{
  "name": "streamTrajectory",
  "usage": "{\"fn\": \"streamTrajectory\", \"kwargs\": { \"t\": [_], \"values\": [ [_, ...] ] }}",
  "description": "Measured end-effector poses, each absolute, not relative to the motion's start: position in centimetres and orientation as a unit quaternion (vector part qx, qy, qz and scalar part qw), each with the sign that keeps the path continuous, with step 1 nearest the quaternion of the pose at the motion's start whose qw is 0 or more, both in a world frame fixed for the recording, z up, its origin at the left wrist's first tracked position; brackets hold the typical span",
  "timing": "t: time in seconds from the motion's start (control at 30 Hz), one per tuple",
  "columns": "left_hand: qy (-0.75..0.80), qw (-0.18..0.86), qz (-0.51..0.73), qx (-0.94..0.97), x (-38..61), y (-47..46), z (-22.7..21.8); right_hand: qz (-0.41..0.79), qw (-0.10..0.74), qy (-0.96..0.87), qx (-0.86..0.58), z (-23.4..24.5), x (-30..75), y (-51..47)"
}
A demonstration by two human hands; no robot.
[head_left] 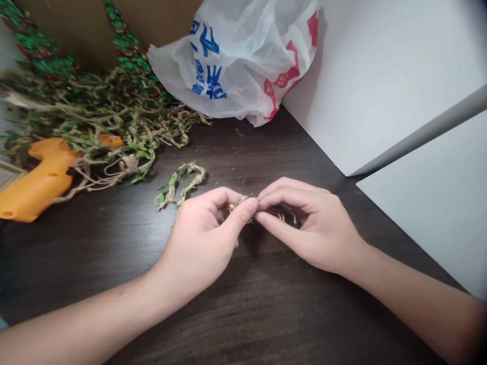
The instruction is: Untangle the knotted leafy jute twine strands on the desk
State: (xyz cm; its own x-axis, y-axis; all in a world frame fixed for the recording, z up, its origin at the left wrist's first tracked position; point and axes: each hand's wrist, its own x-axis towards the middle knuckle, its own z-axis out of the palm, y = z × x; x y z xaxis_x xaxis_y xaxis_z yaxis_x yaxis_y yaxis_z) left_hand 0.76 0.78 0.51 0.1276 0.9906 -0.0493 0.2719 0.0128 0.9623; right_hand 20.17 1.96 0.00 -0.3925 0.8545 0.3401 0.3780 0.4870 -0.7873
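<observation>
dark wood-grain desk is carrying a short leafy jute vine while the left hand and right hand are pinching a small leafy twine piece between their fingertips.

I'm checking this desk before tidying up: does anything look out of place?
The tangled heap of leafy jute vine sprawls over the orange plastic tool at the left of the dark table, half burying it, which looks messy. A loose vine piece lies apart, near the left hand.

Place: home craft corner or small workroom, cannot tell which
Surface: dark wood-grain desk against white panels
Craft supplies: orange hot glue gun, leafy jute vine
Storage: cardboard box, printed plastic carrier bag
</observation>
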Motion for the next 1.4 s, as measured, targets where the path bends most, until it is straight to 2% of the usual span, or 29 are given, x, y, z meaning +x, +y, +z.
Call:
{"fn": "streamTrajectory", "kwargs": {
  "t": [0.17, 0.33, 0.53, 0.77, 0.97, 1.07, 1.2, 1.3, 1.4],
  "values": [
    [0.531, 0.474, 0.381, 0.591, 0.8, 0.9, 0.8, 0.283, 0.385, -0.770, -0.423, 0.0, 20.1, 1.8],
    [0.506, 0.444, 0.384, 0.632, 0.7, 0.7, 0.7, 0.325, 0.386, -0.753, -0.422, 0.1, 20.1, 2.0],
    [0.503, 0.420, 0.360, 0.664, 0.7, 0.3, 0.5, 0.475, 0.352, -0.662, -0.461, 0.3, 20.3, 2.6],
    [0.510, 0.321, 0.360, 0.712, 0.6, 0.0, 0.3, 0.618, 0.332, -0.555, -0.446, 0.4, 20.6, 2.9],
    [0.502, 0.307, 0.354, 0.727, 0.6, 0.1, 0.3, 0.447, 0.378, -0.646, -0.490, 0.9, 20.4, 2.3],
    [0.491, 0.304, 0.354, 0.736, 0.6, 0.1, 0.2, 0.554, 0.395, -0.572, -0.459, 1.1, 20.5, 2.3],
    [0.481, 0.299, 0.360, 0.741, 0.7, 0.0, 0.1, 0.732, 0.341, -0.404, -0.429, 1.3, 20.8, 2.7],
    [0.472, 0.293, 0.361, 0.749, 0.7, 0.0, 0.2, 0.783, 0.289, -0.366, -0.411, 1.5, 21.0, 2.8],
    [0.462, 0.291, 0.355, 0.759, 0.7, 0.0, 0.2, 0.783, 0.238, -0.413, -0.400, 1.7, 21.2, 2.8]
  ]
}}
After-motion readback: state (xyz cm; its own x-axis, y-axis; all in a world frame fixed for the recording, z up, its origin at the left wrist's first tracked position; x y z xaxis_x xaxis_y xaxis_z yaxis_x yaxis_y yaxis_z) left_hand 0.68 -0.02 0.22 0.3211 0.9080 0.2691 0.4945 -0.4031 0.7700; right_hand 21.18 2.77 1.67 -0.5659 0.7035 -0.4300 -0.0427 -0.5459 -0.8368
